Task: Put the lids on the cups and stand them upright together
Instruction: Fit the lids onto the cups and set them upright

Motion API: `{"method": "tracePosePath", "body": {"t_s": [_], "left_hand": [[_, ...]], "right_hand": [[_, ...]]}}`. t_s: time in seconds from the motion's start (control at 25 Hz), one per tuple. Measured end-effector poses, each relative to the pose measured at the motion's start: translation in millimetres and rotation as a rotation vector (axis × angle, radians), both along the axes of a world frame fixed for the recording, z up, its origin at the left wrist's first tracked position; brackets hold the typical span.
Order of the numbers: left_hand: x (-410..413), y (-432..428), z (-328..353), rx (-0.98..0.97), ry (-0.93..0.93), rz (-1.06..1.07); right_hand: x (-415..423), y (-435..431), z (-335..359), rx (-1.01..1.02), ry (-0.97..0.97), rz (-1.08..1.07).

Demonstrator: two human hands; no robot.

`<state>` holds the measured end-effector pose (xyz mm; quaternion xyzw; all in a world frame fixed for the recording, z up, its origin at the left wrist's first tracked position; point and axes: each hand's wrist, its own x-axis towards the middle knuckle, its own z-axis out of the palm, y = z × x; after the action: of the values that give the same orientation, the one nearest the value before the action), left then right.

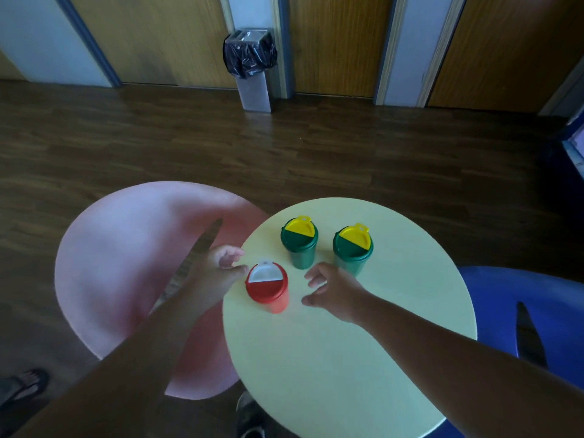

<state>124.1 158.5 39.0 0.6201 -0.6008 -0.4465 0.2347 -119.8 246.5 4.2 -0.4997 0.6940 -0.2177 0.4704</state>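
Though all three cups already wear lids and stand upright, still apart from the pair: the red plastic cup with the red-and-white flip lid, near the left rim of the round pale-yellow table. Set side by side further back, not quite touching: the two dark-green plastic cups with green-and-yellow lids, one left, one right. Flanking the red cup, both bare hands. Left hand open, fingers loosely curled, thumb tip just at the cup's left rim; whether touching, cannot tell. Right hand spread open and apart from the cup, just in front of the right green cup, holding nothing. Placed so, probably, to steady or nudge the red cup from both sides without tipping it, since a tall light cup tends to topple when pushed high on one side only.

Judged nearly done: only closing the gap left, if the three are meant to stand as one group. Open tabletop between red cup and green pair, enough for a short slide back and right. Little margin to the left, however: table edge close beside the red cup, with the round pink stool seat below it. Plenty of bare surface toward the near side. Blue chair at right, well clear.
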Motion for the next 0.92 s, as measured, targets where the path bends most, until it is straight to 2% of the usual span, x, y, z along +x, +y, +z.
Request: {"method": "tracePosePath", "body": {"t_s": [0.2,0.48,0.72,0.92], "left_hand": [[11,-9,-17,0.372,0.118,-0.117],[-1,-14,-41,0.381,0.223,-0.061],[-42,-9,-48,0.434,0.274,-0.115],[-79,2,-48,0.473,0.37,-0.072]], "right_hand": [[45,-19,2,-0.076,0.026,-0.003],[69,-19,-11,-0.092,0.138,-0.18],[39,2,-8,-0.084,0.167,-0.318],[14,16,-10,-0.109,0.141,-0.43]]}}
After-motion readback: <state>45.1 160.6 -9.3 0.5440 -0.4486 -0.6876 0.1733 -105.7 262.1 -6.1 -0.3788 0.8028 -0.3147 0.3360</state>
